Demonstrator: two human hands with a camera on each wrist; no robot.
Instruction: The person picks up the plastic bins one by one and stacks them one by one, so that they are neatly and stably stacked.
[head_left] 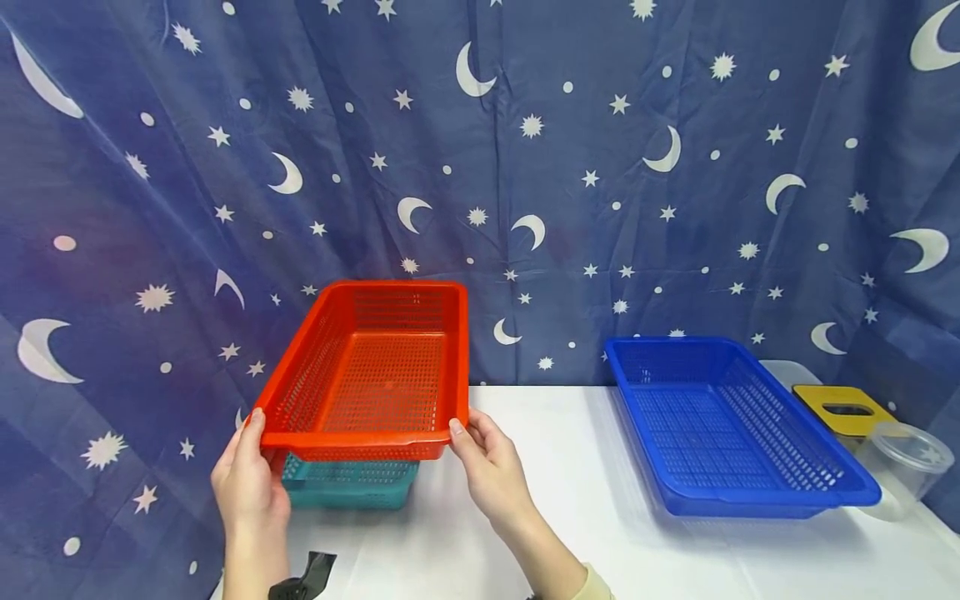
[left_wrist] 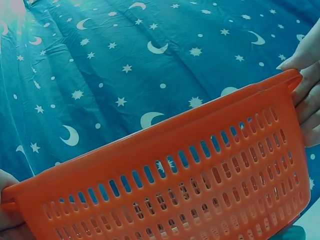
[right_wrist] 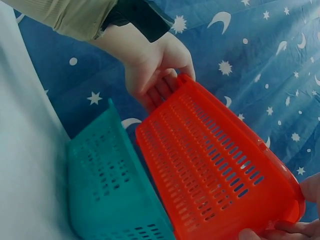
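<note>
A red plastic basket [head_left: 390, 375] with slotted walls is held up above a teal basket [head_left: 348, 492], which stands on the white table. My left hand [head_left: 253, 479] grips the red basket's near left corner, thumb over the rim. At the near right corner my right hand [head_left: 491, 467] pinches the rim, its thumb on top and fingers beneath. In the right wrist view a gap shows between the red basket [right_wrist: 215, 165] and the teal basket [right_wrist: 110, 175] on one side. The red basket hides much of the teal one from above.
A blue basket [head_left: 757, 497] sits on the right of the white table [head_left: 547, 500]. Beyond its right side are a yellow-topped container [head_left: 843, 404] and a clear lidded tub [head_left: 903, 458]. A blue curtain [head_left: 525, 208] with moons and stars hangs behind.
</note>
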